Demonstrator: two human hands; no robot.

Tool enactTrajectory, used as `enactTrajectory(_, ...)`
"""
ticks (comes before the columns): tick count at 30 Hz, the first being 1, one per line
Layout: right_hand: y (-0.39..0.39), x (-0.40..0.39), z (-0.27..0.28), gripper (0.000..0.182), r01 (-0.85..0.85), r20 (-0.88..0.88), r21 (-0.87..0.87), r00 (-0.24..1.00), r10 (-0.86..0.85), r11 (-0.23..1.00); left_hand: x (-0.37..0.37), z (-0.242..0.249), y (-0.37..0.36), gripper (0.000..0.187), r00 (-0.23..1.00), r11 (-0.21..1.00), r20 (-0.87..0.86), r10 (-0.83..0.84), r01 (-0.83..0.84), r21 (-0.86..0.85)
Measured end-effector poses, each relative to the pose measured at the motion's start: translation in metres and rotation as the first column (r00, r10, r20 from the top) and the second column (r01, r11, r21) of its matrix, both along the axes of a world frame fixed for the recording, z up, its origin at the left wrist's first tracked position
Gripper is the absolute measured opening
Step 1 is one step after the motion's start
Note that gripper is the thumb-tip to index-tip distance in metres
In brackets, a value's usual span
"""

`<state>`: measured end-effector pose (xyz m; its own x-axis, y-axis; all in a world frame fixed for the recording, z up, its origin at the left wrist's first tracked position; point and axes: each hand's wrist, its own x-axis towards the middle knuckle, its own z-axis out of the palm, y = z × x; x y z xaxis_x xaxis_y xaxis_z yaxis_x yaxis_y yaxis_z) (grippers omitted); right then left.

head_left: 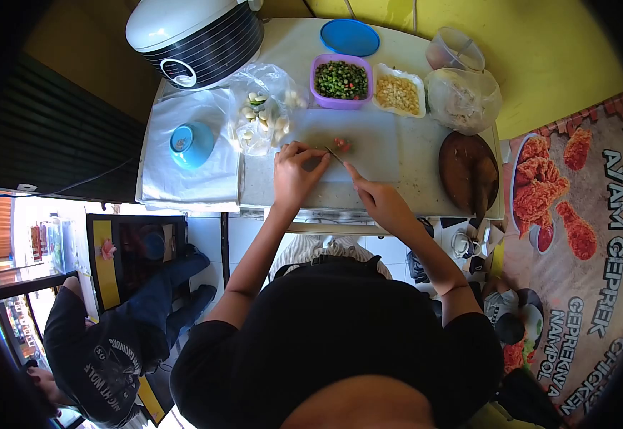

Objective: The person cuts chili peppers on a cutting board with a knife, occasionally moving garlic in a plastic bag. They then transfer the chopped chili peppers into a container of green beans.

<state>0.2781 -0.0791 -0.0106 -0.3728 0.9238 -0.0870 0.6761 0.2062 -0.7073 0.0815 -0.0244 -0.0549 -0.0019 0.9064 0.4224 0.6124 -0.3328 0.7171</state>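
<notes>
My right hand (pixel 381 202) is closed round a knife (pixel 336 156), its thin blade slanting up and left over a pale, translucent cutting board (pixel 379 154). My left hand (pixel 299 171) rests on the board's left side with thumb and fingers bent together near the blade. Whatever those fingers hold is hidden. Small red and green chopped pieces (pixel 341 145) lie just beyond the blade. Behind the board stand a purple tub (pixel 312 91) of chopped green pieces and a white tray (pixel 421 107) of pale chopped pieces. A clear bag of garlic cloves (pixel 258 118) lies to the left.
An upturned blue bowl (pixel 191 145) sits at left below a rice cooker (pixel 193 43). A stone mortar (pixel 461 171) with a pestle stands at right, near a tied plastic bag (pixel 463 99), a clear container (pixel 456 50) and a blue lid (pixel 349 37). Another person (pixel 104 357) sits at lower left.
</notes>
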Motion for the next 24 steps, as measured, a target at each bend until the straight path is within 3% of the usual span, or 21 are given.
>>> enactTrajectory(2, -0.002, -0.001, -0.011, 0.056, -0.025, 0.096, 0.106, 0.995, 0.015, 0.994, 0.001, 0.002, -0.001, 0.012, 1.0, 1.0, -0.004, 0.001, -0.001, 0.01)
enactTrajectory(5, -0.002, -0.007, -0.018, 0.058, -0.015, 0.233, 0.12, 0.972, -0.014, 0.993, 0.001, 0.003, 0.001, 0.012, 1.0, 1.0, -0.009, -0.001, 0.002, 0.019)
enactTrajectory(9, 0.001, -0.008, -0.016, 0.058, -0.011, 0.24, 0.099, 0.971, -0.013, 0.995, -0.001, 0.0, 0.001, 0.012, 1.0, 1.0, 0.012, -0.012, 0.012, 0.017)
enactTrajectory(11, 0.004, -0.004, -0.006, 0.055, 0.002, 0.008, 0.035, 1.0, -0.002, 0.999, -0.001, -0.004, 0.002, 0.012, 1.0, 1.0, 0.011, -0.012, 0.011, 0.027)
enactTrajectory(15, 0.012, 0.006, -0.003, 0.05, 0.007, -0.142, -0.03, 0.99, -0.011, 1.0, 0.0, 0.008, 0.004, 0.013, 0.999, 0.999, -0.032, -0.027, 0.028, 0.031)
enactTrajectory(17, 0.014, 0.007, 0.0, 0.048, 0.102, -0.249, -0.03, 0.963, -0.106, 0.994, 0.001, 0.013, 0.007, 0.012, 0.998, 0.999, -0.059, -0.037, 0.039, 0.021)
enactTrajectory(21, 0.015, 0.014, 0.0, 0.049, 0.139, -0.295, -0.042, 0.945, -0.145, 0.989, 0.002, 0.008, 0.017, 0.013, 0.992, 0.995, -0.086, -0.087, 0.082, -0.06)
enactTrajectory(24, 0.011, 0.013, 0.002, 0.048, 0.139, -0.287, -0.014, 0.948, -0.137, 0.99, 0.003, 0.005, 0.016, 0.016, 0.993, 0.993, -0.037, -0.115, 0.115, -0.02)
